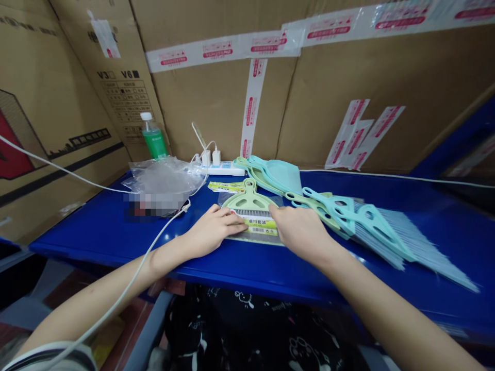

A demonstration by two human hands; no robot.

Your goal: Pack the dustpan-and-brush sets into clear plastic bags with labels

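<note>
A pale green mini brush (249,200) in a clear plastic bag with a yellow label card (260,224) lies on the blue table (96,232) right before me. My left hand (212,231) rests on the bag's left side, fingers pressed flat on the label. My right hand (299,229) lies on the bag's right side, fingers curled down over it, thumb toward the brush. Both hands press the packet against the table.
Several teal and green brushes (359,221) fan out at the right. Stacked teal dustpans (276,175) lie behind the packet. A pile of clear bags (164,178), a green bottle (153,136) and a power strip (220,167) sit at the back left. Cardboard boxes (340,98) wall the rear.
</note>
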